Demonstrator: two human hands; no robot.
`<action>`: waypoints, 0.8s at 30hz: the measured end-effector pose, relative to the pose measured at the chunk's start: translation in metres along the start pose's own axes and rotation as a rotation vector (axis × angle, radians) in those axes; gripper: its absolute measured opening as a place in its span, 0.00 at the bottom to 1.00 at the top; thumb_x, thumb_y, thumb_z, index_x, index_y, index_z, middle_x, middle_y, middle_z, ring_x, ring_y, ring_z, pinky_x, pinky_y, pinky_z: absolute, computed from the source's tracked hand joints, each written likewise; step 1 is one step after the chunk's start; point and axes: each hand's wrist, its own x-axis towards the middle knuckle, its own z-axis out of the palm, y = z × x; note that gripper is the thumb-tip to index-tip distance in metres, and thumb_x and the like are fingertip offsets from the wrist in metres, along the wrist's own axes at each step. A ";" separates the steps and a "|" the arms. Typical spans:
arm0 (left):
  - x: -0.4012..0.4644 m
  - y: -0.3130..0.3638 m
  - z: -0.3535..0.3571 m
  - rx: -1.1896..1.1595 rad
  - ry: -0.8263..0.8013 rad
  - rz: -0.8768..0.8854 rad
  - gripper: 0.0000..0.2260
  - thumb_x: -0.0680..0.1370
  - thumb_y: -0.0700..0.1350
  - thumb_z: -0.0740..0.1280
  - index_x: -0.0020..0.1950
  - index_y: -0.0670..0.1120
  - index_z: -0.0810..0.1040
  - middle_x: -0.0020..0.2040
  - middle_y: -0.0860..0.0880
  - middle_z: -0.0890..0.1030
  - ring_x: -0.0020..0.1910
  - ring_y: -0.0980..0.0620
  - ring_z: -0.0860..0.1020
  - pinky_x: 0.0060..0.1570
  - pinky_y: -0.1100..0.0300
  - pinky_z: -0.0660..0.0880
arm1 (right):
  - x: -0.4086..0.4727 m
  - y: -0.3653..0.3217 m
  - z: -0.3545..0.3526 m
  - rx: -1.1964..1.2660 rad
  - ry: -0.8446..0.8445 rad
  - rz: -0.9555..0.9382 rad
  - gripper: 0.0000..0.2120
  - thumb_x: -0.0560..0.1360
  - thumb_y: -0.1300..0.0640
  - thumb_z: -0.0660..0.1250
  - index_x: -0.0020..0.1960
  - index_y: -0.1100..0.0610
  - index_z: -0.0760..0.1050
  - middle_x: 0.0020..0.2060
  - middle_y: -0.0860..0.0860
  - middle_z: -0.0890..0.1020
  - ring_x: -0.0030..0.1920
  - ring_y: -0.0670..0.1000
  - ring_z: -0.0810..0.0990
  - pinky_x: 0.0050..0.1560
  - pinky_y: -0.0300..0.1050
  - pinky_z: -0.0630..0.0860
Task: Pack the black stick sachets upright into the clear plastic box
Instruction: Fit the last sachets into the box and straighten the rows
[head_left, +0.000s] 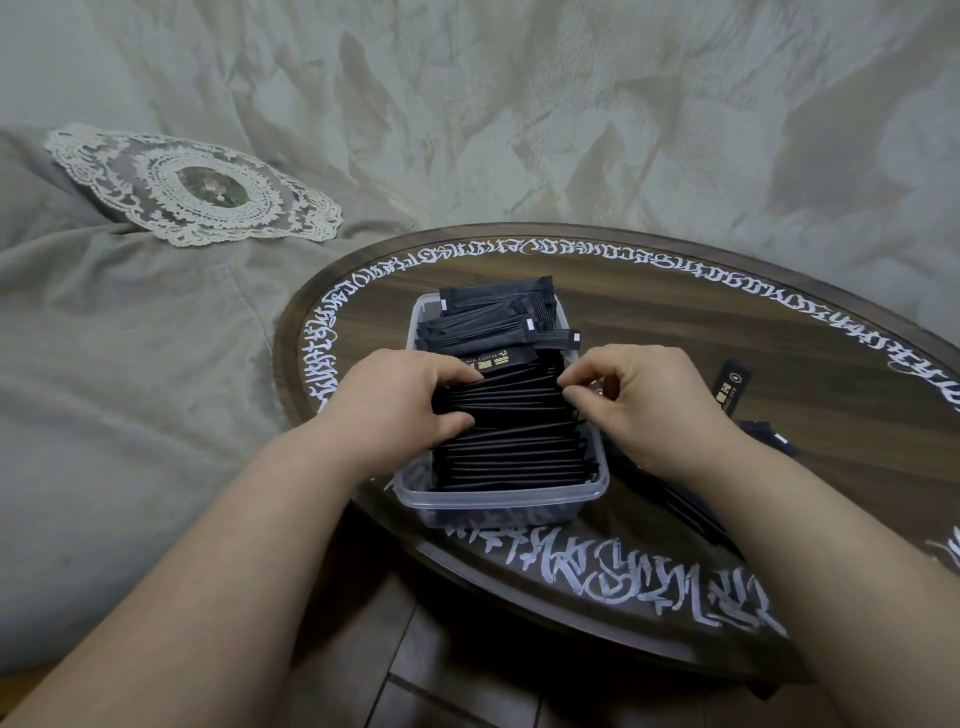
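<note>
Black stick sachets (boxed), gripped between left hand, right hand

Both hands, left hand and right hand, grip the upright black sachets inside the clear box near the round table's left edge.

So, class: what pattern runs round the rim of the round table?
White calligraphy-style lettering on dark brown wood round the table, seen in the head view.

One clear plastic box, sachets too many to count, one lace doily, one round table.
</note>
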 end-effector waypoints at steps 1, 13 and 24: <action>-0.001 0.000 0.000 0.005 0.011 0.007 0.19 0.73 0.52 0.73 0.63 0.57 0.78 0.57 0.55 0.82 0.58 0.53 0.78 0.58 0.55 0.73 | -0.001 0.000 -0.001 0.018 0.002 0.013 0.05 0.75 0.55 0.69 0.48 0.50 0.82 0.30 0.36 0.74 0.33 0.36 0.72 0.35 0.26 0.65; -0.005 0.003 -0.006 -0.037 -0.081 0.061 0.21 0.74 0.52 0.71 0.66 0.60 0.75 0.61 0.59 0.79 0.59 0.59 0.75 0.58 0.65 0.69 | -0.002 0.002 -0.005 0.020 0.047 -0.068 0.08 0.76 0.55 0.65 0.52 0.48 0.80 0.50 0.40 0.76 0.55 0.45 0.69 0.48 0.34 0.61; -0.018 -0.009 -0.001 -0.173 0.050 -0.018 0.25 0.75 0.34 0.58 0.67 0.56 0.75 0.61 0.55 0.76 0.66 0.57 0.68 0.65 0.66 0.61 | -0.009 0.006 0.006 -0.013 -0.211 -0.127 0.19 0.81 0.52 0.56 0.71 0.49 0.67 0.65 0.42 0.73 0.70 0.46 0.57 0.66 0.36 0.54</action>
